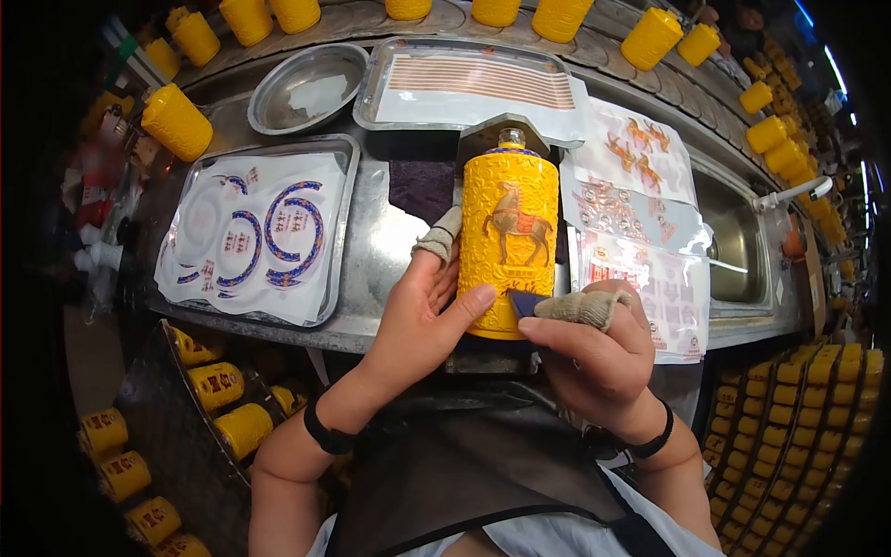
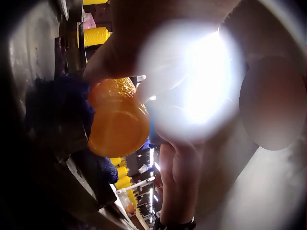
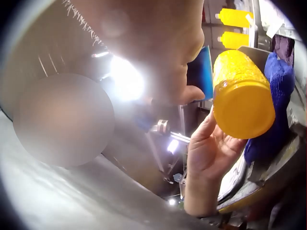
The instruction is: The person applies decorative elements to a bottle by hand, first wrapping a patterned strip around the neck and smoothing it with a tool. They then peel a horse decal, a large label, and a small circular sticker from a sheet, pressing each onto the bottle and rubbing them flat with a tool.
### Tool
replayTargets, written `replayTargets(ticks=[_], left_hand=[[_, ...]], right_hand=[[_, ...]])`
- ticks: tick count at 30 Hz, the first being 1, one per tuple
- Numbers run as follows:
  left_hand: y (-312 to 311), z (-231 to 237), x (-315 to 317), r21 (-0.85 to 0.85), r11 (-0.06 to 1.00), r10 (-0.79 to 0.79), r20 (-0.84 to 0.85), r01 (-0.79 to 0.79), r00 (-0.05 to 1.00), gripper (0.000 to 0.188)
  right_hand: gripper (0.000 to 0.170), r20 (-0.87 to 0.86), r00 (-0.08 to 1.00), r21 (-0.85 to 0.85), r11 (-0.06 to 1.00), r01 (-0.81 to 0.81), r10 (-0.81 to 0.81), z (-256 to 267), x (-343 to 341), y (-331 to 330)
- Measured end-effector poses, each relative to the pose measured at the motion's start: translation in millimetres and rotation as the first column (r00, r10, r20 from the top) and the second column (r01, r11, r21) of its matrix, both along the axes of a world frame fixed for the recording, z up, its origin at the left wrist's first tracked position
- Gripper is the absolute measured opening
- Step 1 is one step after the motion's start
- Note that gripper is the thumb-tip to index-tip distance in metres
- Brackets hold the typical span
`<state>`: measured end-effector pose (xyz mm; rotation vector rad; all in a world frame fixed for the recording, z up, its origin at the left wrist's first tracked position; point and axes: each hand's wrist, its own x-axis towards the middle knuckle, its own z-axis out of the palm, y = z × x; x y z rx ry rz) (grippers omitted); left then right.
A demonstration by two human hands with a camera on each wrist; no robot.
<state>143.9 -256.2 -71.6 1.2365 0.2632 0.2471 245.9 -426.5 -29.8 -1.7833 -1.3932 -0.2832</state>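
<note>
A yellow embossed bottle [image 1: 478, 200] with a brown horse picture [image 1: 517, 225] lies in front of the person, its clear neck pointing away. The left hand [image 1: 415, 320] holds its left side, thumb on the lower front; the right wrist view shows this hand [image 3: 209, 153] beside the bottle's base [image 3: 244, 110]. In the right hand [image 1: 603, 343], a small dark blue flat piece [image 1: 525, 303] is pinched against the lower front, below the horse. Cloth covers a finger on each hand. Blue cloth [image 3: 280, 81] lies under the bottle.
At the left is a tray [image 1: 350, 176] with blue curved decals. Behind stand a round metal bowl [image 1: 264, 102] and a tray [image 1: 371, 88] with a striped sheet. Printed sheets [image 1: 640, 278] lie right, beside a sink [image 1: 742, 243]. Several yellow bottles [image 1: 652, 39] line the back.
</note>
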Motion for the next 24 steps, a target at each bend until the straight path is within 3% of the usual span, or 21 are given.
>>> replayTargets(ticks=[1, 4, 5, 7, 8, 10, 11, 14, 17, 20, 24], left_hand=[[0, 0, 0, -0.009, 1.0, 0.0, -0.006, 0.0, 1.0, 0.074], [-3, 1, -3, -0.04, 0.999, 0.03, -0.015, -0.031, 0.999, 0.073], [-6, -2, -5, 0.01, 0.997, 0.071, 0.004, -0.071, 0.997, 0.07], [-14, -8, -10, 0.107, 0.982, 0.153, 0.05, -0.157, 0.987, 0.064], [-15, -5, -14, 0.338, 0.928, 0.143, 0.076, -0.16, 0.987, 0.058], [-16, 5, -22, 0.729, 0.667, 0.105, 0.112, -0.154, 0.988, 0.047], [-19, 3, -20, 0.729, 0.661, 0.095, 0.153, -0.177, 0.984, 0.036], [-18, 14, -16, 0.908, 0.411, 0.057, 0.065, -0.083, 0.996, 0.036], [-16, 13, -15, 0.918, 0.379, 0.06, 0.101, -0.116, 0.993, 0.037], [-13, 5, -17, 0.88, 0.445, 0.076, 0.149, -0.167, 0.986, 0.036], [-10, 4, -18, 0.885, 0.428, 0.069, 0.168, -0.181, 0.983, 0.036]], right_hand=[[0.039, 0.064, 0.997, 0.015, 0.999, -0.032, 0.031, -2, 3, 3], [0.038, -0.053, 0.976, -0.033, 0.976, -0.214, 0.213, 4, 0, 1], [0.038, -0.181, 0.962, 0.003, 0.979, -0.206, 0.203, 3, -1, -1], [0.038, -0.112, 0.991, -0.021, 0.997, -0.075, 0.072, 2, 6, -8], [0.038, -0.074, 0.997, -0.03, 1.0, -0.008, 0.006, 1, 8, -9], [0.038, -0.123, 0.992, -0.009, 0.999, -0.039, 0.038, -5, 6, -11], [0.038, -0.142, 0.989, 0.0, 0.999, -0.034, 0.034, -6, 4, -13], [0.039, -0.166, 0.985, 0.003, 0.998, -0.056, 0.056, -7, 4, -13], [0.041, -0.165, 0.983, 0.011, 0.997, -0.075, 0.076, -12, 4, -14], [0.042, -0.174, 0.981, 0.033, 0.996, -0.078, 0.083, -16, 5, -15], [0.042, -0.178, 0.98, 0.056, 0.995, -0.082, 0.09, -17, 6, -15]])
